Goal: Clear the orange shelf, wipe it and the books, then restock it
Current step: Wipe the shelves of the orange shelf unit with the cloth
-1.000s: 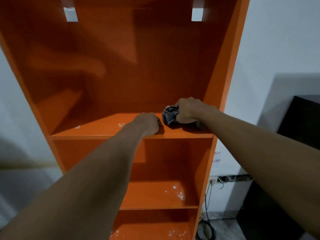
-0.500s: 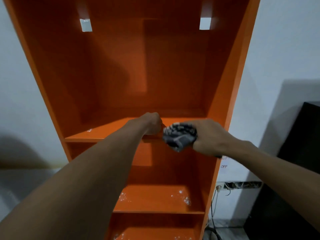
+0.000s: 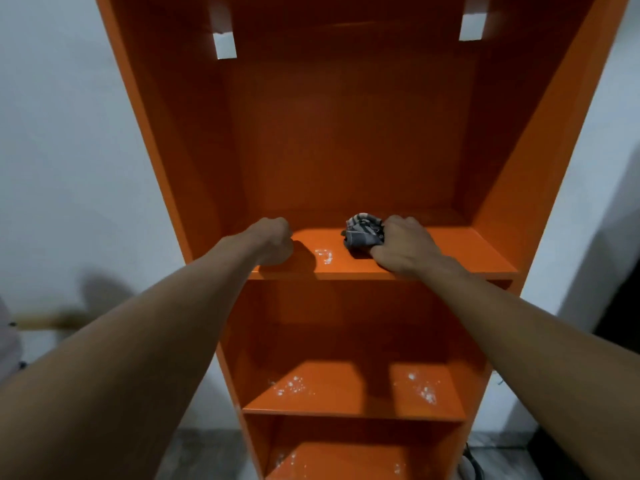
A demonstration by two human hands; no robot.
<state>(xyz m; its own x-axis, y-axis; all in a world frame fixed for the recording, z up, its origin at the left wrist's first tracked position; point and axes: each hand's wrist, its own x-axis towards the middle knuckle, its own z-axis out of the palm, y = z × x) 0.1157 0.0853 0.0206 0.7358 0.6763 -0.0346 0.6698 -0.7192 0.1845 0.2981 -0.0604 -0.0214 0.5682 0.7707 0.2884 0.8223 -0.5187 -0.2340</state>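
Three compartments of the orange shelf were seen, stacked one above another; the unit stood upright, its long axis vertical, its boards running level from side to side. On the upper board a bunched grey patterned cloth was gripped by the right hand, fingers curled round it, and was held down on the board near its middle, set back from the front edge. The left hand was balled in a fist with nothing seen in it and was rested on the same board by the front left corner, apart from the right. A patch of white specks lay between the two hands. More white specks were scattered over the board below and the lowest board in view. Two white brackets were fixed high on the back panel. A pale wall was seen on either side.
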